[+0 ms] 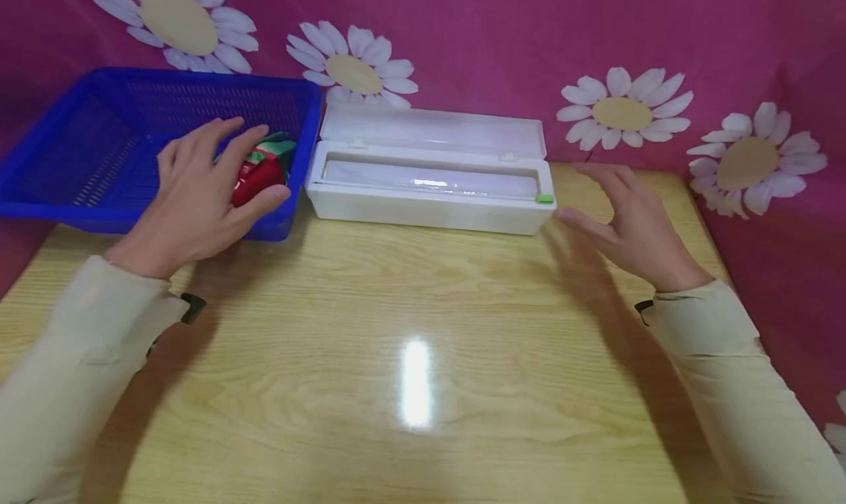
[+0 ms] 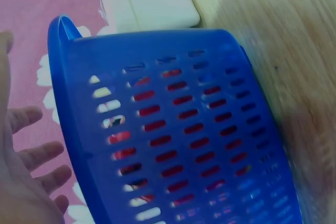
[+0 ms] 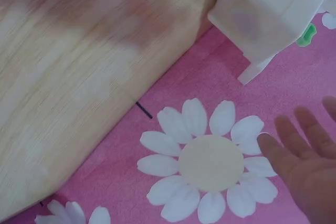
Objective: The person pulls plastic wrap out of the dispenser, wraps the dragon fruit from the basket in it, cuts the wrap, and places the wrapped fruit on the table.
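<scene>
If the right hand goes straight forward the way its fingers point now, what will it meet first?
Probably the right end of the white box. The right hand is open, its fingers pointing up and left toward that end near the green tab. Depth is unclear; it might pass just behind, toward the pink flowered cloth.

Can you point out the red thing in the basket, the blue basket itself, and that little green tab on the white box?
Red object (image 1: 254, 183): head view, its red front below the fingers.
Blue basket (image 1: 86, 209): head view, near rim.
Green tab (image 1: 544, 198): head view, its top face.
</scene>
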Demonstrator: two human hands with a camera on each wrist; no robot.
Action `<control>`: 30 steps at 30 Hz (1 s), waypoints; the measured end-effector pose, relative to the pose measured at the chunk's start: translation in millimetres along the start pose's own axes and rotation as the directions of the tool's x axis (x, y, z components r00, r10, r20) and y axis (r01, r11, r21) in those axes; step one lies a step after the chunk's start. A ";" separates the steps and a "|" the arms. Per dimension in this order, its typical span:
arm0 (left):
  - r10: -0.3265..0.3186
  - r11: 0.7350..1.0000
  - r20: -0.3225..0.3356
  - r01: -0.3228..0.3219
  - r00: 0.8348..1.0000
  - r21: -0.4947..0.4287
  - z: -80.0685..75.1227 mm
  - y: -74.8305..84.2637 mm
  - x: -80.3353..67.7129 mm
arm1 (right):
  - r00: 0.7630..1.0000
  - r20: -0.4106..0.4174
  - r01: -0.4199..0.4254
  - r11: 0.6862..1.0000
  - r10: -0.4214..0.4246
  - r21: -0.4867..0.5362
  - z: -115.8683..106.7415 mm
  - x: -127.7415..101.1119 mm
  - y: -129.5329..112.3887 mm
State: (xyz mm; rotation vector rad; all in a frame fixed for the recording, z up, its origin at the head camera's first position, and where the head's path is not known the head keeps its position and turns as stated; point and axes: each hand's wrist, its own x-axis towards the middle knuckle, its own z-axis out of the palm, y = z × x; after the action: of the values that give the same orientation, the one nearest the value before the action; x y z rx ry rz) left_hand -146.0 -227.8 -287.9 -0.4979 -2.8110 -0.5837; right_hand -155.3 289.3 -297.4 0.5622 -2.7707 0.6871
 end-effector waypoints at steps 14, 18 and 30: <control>0.086 0.996 -0.010 -0.085 0.996 0.030 4.2 19.9 14.9 | 0.995 -0.065 0.069 0.998 -0.069 0.005 14.0 20.9 -10.0; 0.086 0.996 0.000 -0.086 0.996 0.036 6.7 23.9 19.4 | 0.993 -0.072 0.097 0.995 -0.096 0.010 19.3 25.7 -12.4; 0.126 0.992 -0.041 -0.126 0.991 0.009 22.7 32.8 26.4 | 0.993 -0.063 0.107 0.994 -0.104 0.034 27.0 37.1 -19.3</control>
State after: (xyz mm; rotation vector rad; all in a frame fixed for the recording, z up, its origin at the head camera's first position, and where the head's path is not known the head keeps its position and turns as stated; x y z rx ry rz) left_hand -161.5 -182.6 -289.4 -0.6491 -2.7177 -0.5519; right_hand -184.1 248.9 -301.5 0.6781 -2.6549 0.7215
